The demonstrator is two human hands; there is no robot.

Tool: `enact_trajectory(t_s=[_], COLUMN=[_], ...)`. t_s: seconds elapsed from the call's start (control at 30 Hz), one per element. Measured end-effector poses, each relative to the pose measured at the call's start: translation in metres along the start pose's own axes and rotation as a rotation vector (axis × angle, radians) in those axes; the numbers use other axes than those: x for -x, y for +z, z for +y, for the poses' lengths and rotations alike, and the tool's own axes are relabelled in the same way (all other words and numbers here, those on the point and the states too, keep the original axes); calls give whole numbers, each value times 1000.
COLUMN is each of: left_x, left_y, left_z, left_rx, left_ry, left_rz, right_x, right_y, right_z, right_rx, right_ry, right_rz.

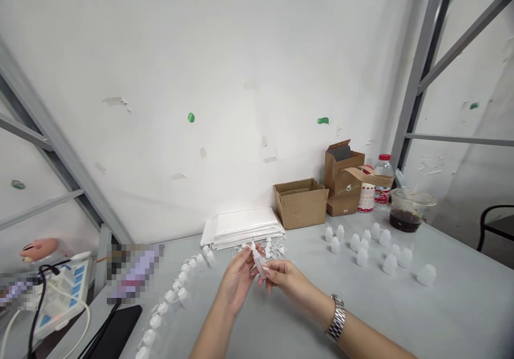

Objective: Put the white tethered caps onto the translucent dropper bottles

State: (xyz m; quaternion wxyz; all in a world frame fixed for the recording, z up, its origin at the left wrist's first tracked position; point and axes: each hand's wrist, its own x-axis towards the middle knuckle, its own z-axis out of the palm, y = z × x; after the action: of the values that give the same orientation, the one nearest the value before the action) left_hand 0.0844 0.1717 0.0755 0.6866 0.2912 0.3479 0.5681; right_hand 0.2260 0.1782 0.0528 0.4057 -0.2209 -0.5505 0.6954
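Head view:
- L hand (236, 276): fingers curled, closed round upper end of small bottle (260, 263); exact finger contact partly hidden.
- R hand (283, 272): thumb + fingers pinched shut on lower end of same btl; metal watch (337, 317) on wrist.
- Small bottle: translucent, pointed tip, tilted, held above grey table (313, 300), betw. both hands.
- White-capped bottles (182, 277), qty. several: curved row, L of hands.
- Translucent bottles (362, 257), qty. a dozen or so: loose group, R side.
- White small parts (277, 249): pile just behind hands, partly hidden.
- White packets (244, 222): stack, nr. wall.
- Cardboard box (303, 211): open, beside packets; brown bag (345, 187) adj.
- Clear bowl (405, 219): dark contents, far R.
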Motion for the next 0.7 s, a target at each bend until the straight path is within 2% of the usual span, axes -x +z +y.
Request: enact_trajectory(t_s=[0.4,0.7], left_x=[3,0], left_y=[5,3], left_z=[-1,-3], left_rx=[-86,-135], left_ry=[-1,74], left_rz=[55,72], right_x=[1,1], right_y=[9,13], right_z=[6,0], right_rx=[-98,1], right_ry=[17,11], right_rz=[68,136])
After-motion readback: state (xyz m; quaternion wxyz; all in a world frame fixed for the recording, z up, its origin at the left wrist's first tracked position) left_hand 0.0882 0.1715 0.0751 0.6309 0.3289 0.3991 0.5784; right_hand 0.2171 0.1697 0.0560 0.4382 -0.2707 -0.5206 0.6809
